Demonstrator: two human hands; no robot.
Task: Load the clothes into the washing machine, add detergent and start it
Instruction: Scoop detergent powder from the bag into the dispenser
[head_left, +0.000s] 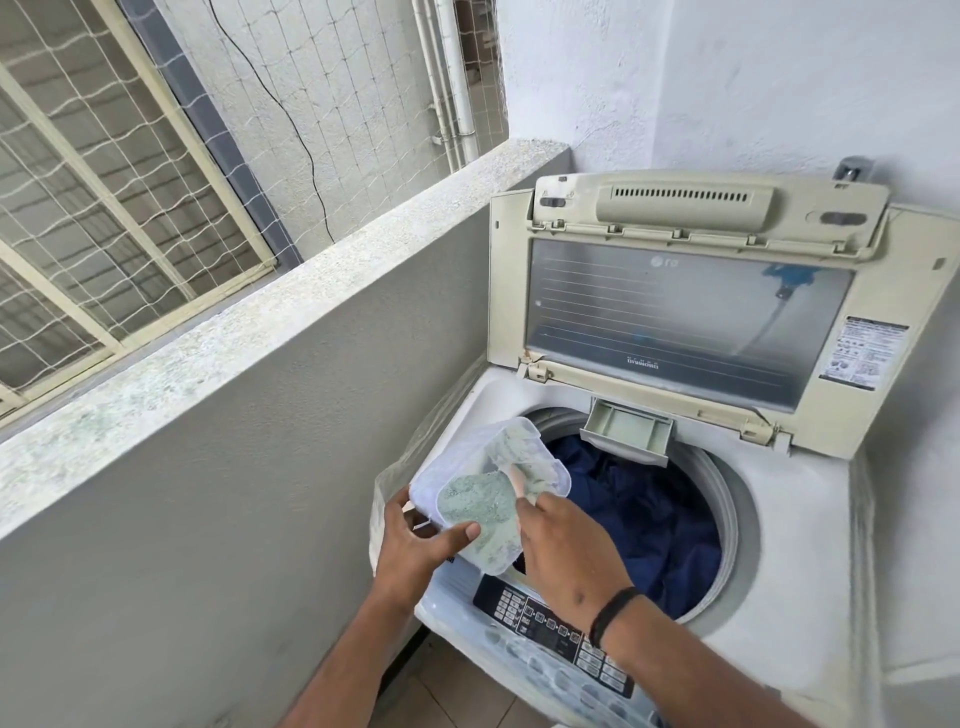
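A top-loading washing machine (800, 519) stands with its lid (685, 317) raised against the wall. Dark blue clothes (649, 525) lie in the drum. The detergent drawer (626, 428) sticks out at the drum's back rim. My left hand (415, 540) grips a clear plastic box (488, 488) of pale green detergent powder, tilted over the machine's left front corner. My right hand (561, 545) reaches into the box, its fingers curled round a small scoop whose pale handle shows among the powder.
The control panel (556, 634) runs along the machine's front edge below my wrists. A grey parapet wall (249, 395) stands close on the left, with netting and window bars beyond. White walls close in behind and to the right. Tiled floor shows below.
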